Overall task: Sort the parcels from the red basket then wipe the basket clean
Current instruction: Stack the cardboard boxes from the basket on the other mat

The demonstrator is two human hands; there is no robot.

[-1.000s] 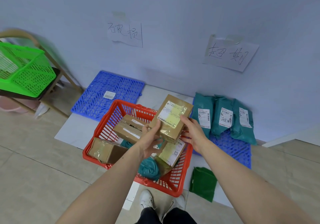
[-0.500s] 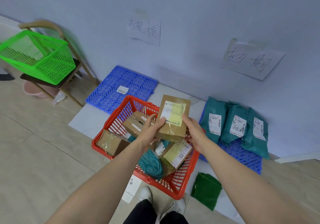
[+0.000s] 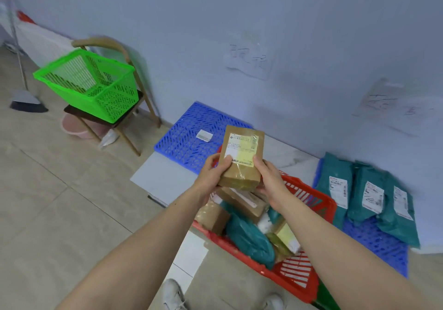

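Both hands grip one brown parcel (image 3: 242, 158), held upright above the near-left end of the red basket (image 3: 309, 195). The left hand (image 3: 211, 177) curls round its lower left edge with the thumb on the label; the right hand (image 3: 268, 177) clamps the lower right edge.

Risks, as judged:
- Misplacement. Two wall signs (image 3: 249, 60) hang beyond the hands; both are blurred and unreadable here, so the parcel could go to the wrong mat.
- Slip. The parcel is wrapped in glossy clear tape and is held only at its lower end; a loosened grip would drop it onto the parcels beneath.
- The basket remains well filled, so wiping is some way off.

Condition of the parcel: flat, rectangular, brown card, corners sound on the visible face. A white and yellow label (image 3: 242, 150) covers the upper half; its print is too small to read.

The left blue mat (image 3: 182, 139), just beyond the left hand, carries only a small loose label. The right blue mat (image 3: 374, 240), to the right of the right hand, carries three teal bags (image 3: 366, 194).
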